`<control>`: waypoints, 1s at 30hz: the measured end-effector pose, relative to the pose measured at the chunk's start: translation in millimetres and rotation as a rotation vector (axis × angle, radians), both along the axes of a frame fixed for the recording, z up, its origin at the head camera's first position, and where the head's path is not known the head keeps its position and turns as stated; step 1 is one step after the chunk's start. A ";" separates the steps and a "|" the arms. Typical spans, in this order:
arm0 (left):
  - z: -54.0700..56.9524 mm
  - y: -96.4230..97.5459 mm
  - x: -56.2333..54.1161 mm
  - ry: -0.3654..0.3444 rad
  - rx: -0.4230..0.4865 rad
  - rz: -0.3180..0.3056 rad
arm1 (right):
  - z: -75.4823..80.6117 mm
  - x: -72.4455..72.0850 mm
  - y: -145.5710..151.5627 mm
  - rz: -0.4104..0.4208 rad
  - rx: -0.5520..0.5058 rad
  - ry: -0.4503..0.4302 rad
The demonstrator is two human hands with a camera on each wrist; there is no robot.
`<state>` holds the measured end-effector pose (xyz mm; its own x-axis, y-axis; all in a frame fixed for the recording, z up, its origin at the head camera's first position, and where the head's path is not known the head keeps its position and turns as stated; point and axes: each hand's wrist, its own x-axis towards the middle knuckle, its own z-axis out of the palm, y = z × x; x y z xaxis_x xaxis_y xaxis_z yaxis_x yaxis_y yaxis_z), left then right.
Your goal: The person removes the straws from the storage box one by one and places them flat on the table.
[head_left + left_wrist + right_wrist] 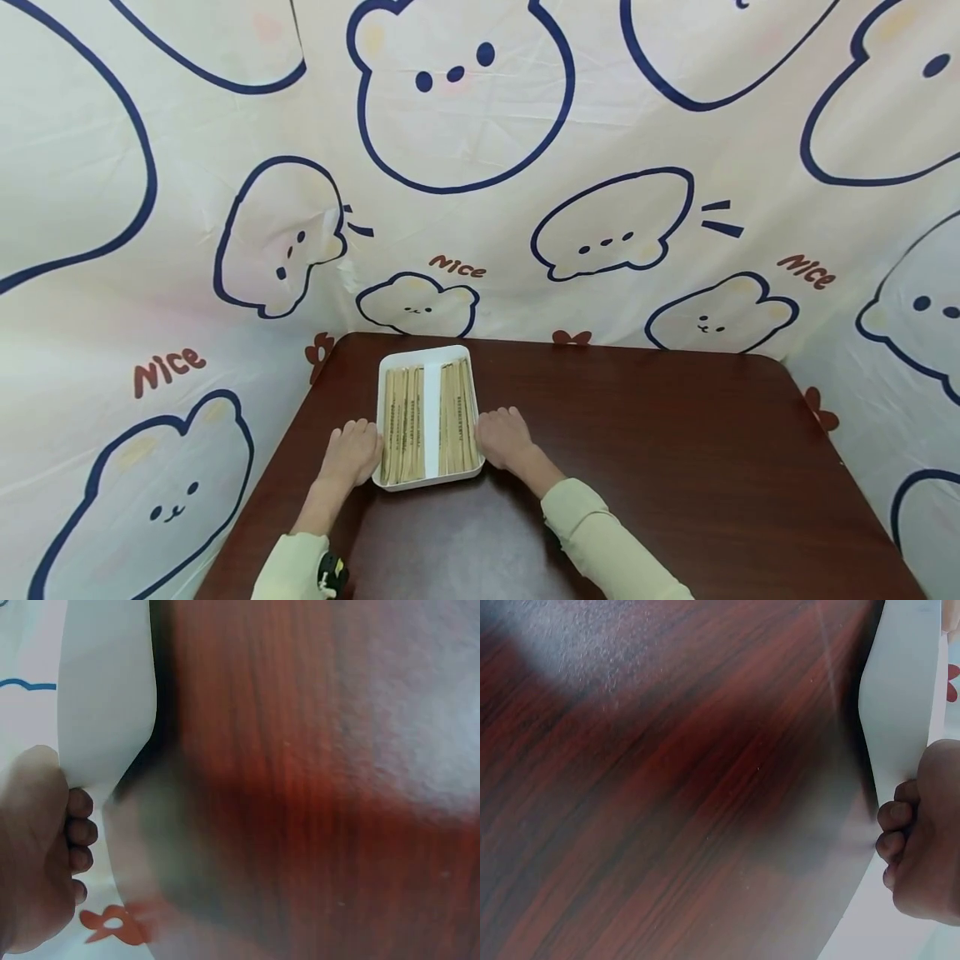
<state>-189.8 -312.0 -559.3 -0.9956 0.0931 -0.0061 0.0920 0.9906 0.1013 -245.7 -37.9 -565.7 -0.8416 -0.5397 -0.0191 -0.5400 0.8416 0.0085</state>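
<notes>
While a person's left hand (pixel 352 454) and right hand (pixel 506 437) grip opposite sides of a white tray (pixel 432 417), on or just above the brown table's (pixel 637 467) left part, one side raised higher could tip it, spilling the thin sticks (pixel 405 425) inside.

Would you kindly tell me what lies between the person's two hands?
In the head view, the white tray lies between the left hand and the right hand, with two groups of slim, pale packets inside.
</notes>
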 end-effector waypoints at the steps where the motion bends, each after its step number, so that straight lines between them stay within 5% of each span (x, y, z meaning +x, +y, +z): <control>1: 1.7 1.3 -0.8 0.003 0.002 -0.002 | 0.9 -0.5 1.6 0.001 0.004 0.006; 18: 20.7 33.2 -9.6 0.085 -0.021 -0.075 | 5.0 4.0 43.1 0.033 -0.066 0.123; 30: 27.8 62.3 -16.6 0.211 -0.028 -0.104 | 9.6 3.9 74.9 -0.011 -0.115 0.159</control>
